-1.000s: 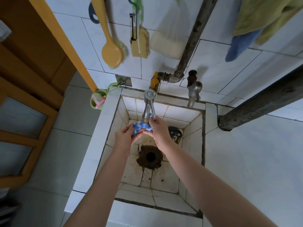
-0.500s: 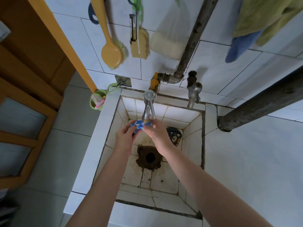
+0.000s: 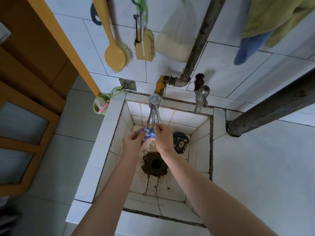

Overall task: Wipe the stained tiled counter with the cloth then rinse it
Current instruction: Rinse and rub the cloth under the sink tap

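Water from the tap falls on the blue cloth, held just under the spout above the sink. Fingers of the left hand and the right hand are curled around it. A loose grip could let it drop onto the dirty drain.

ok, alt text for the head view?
The left hand and right hand hold a blue-and-white cloth under a running tap over a small tiled sink, water splashing toward the stained drain. A brush and sponges hang on the white tiled wall above.
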A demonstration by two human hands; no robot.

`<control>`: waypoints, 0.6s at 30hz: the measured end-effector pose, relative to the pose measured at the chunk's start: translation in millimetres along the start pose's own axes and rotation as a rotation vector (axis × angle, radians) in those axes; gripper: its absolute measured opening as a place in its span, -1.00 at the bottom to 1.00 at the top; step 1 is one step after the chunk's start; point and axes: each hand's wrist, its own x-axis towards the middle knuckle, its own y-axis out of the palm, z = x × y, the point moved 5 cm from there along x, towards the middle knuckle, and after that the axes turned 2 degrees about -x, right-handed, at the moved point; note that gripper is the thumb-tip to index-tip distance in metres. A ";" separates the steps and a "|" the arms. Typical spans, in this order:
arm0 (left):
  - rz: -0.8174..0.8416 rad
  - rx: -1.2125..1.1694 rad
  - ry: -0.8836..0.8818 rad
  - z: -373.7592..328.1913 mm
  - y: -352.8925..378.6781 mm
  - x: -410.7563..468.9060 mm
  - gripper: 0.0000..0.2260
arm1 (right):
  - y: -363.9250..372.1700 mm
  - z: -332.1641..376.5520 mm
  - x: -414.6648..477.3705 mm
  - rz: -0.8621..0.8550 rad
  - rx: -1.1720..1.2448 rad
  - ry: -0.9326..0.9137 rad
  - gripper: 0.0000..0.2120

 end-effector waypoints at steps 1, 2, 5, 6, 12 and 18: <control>-0.018 -0.034 0.003 -0.7 -0.2 0.4 -0.76 | 1.7 0.9 -2.8 0.030 0.037 0.012 -0.78; -0.042 -0.056 0.004 -0.6 -1.2 1.7 -0.75 | 4.8 2.0 -6.8 0.077 0.051 0.016 -0.75; -0.077 -0.093 -0.019 1.4 -3.2 3.0 -0.72 | 17.3 0.4 -20.7 0.221 0.115 -0.005 -0.68; -0.064 -0.096 -0.027 2.3 -1.9 1.9 -0.71 | 18.7 -0.3 -22.8 0.229 0.156 0.006 -0.67; 0.001 0.037 0.004 -2.9 -5.4 3.5 -0.75 | 2.3 3.5 -9.6 0.159 0.060 -0.019 -0.82; 0.066 0.036 0.026 -7.0 8.1 3.2 -0.79 | -10.1 -5.4 -0.8 -0.015 0.112 0.053 -0.80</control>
